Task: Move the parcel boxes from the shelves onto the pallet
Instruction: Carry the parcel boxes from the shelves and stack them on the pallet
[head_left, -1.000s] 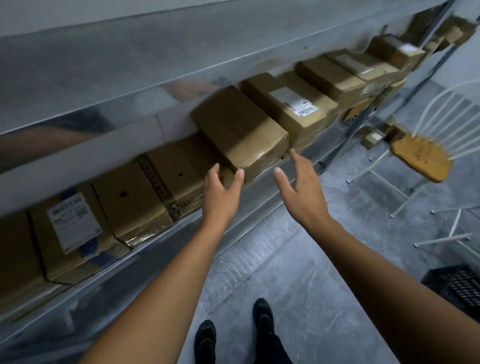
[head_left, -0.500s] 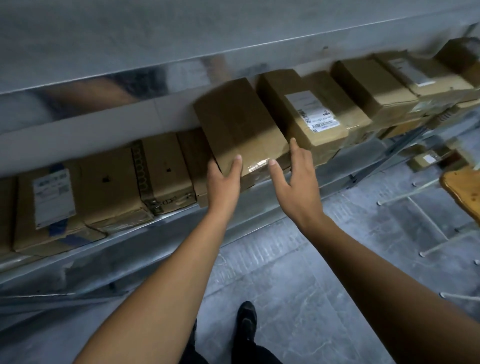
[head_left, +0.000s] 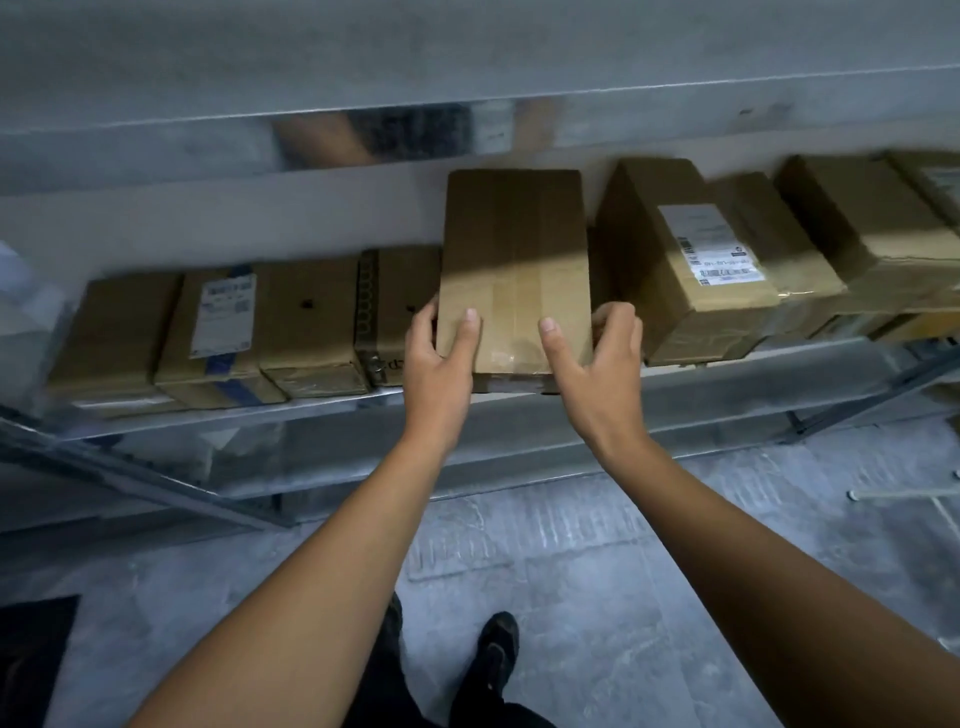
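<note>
Both hands are on one plain cardboard box (head_left: 514, 270), a long brown rectangle with a glossy tape strip down its lid, sitting on the metal shelf (head_left: 519, 410). The left hand (head_left: 441, 353) clasps its left near corner, thumb flat on top; the right hand (head_left: 597, 358) curls around the right corner. Beside it, a labelled box (head_left: 691, 260) leans, taped and creased.

Dim, bluish indoor light. A brighter patch falls on the labelled box (head_left: 711, 260). The right edge is motion-blurred, and wide-angle distortion bows the shelf (head_left: 727, 384).
</note>
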